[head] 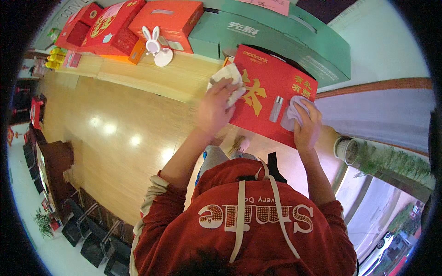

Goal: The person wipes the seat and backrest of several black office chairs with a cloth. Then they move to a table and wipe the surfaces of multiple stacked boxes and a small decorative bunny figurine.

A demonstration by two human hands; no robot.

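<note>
A red gift box with gold lettering and a pictured bottle is tilted in front of me, its printed face towards me. My left hand holds a folded cream-white cloth against the box's left edge. In my right hand a crumpled lilac cloth lies against the lower right part of the printed face. Both sets of fingers are bent over their cloths and partly hide them. What supports the box from behind cannot be seen.
Behind the box, a light wooden counter carries large green cartons, an orange-red carton, red boxes and a white rabbit-eared figure. A white bin stands right. Black chairs line the lower left.
</note>
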